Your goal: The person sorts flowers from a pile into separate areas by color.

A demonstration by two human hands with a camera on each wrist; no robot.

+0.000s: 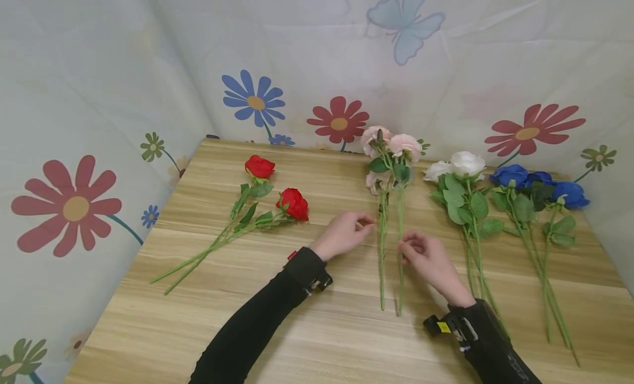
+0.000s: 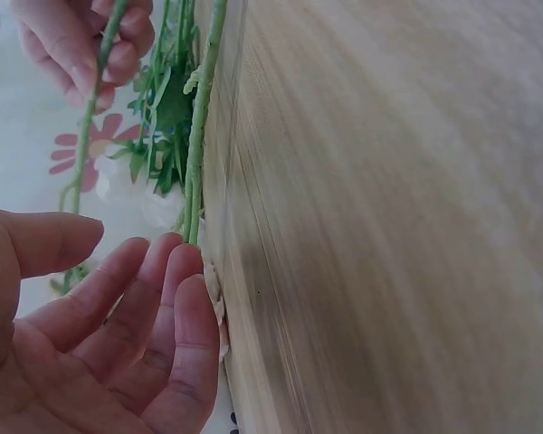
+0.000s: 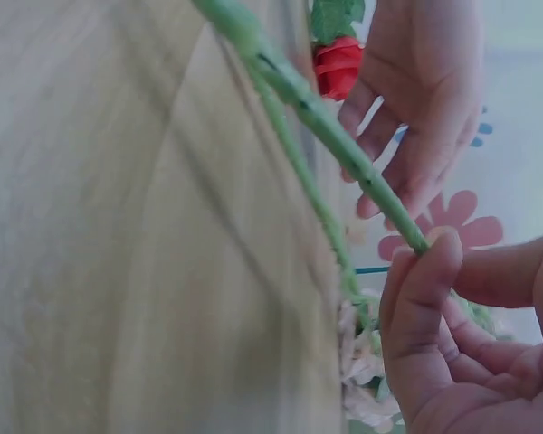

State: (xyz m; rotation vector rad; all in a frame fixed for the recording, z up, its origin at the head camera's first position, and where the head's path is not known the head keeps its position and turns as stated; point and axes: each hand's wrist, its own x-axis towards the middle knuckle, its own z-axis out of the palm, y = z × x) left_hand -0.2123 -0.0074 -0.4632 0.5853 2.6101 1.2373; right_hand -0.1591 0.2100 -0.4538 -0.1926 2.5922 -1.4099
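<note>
Pink flowers [image 1: 405, 146] lie at the back middle of the table, their long green stems pointing toward me. My right hand [image 1: 433, 263] pinches one pink flower's stem [image 3: 344, 154] between thumb and fingertips, as the right wrist view shows. That stem is a little apart from the other pink flower stems [image 1: 382, 252]. My left hand [image 1: 344, 234] is just left of those stems, thumb apart from its gently bent fingers [image 2: 195, 334]. In the left wrist view its fingertips are at the stems; whether they touch is unclear.
Two red roses [image 1: 294, 204] with crossed stems lie on the wooden table [image 1: 337, 318] at left. White roses [image 1: 468, 163] and blue roses [image 1: 569, 195] lie at right, stems toward me. A flower-printed cloth [image 1: 297, 37] hangs behind the table.
</note>
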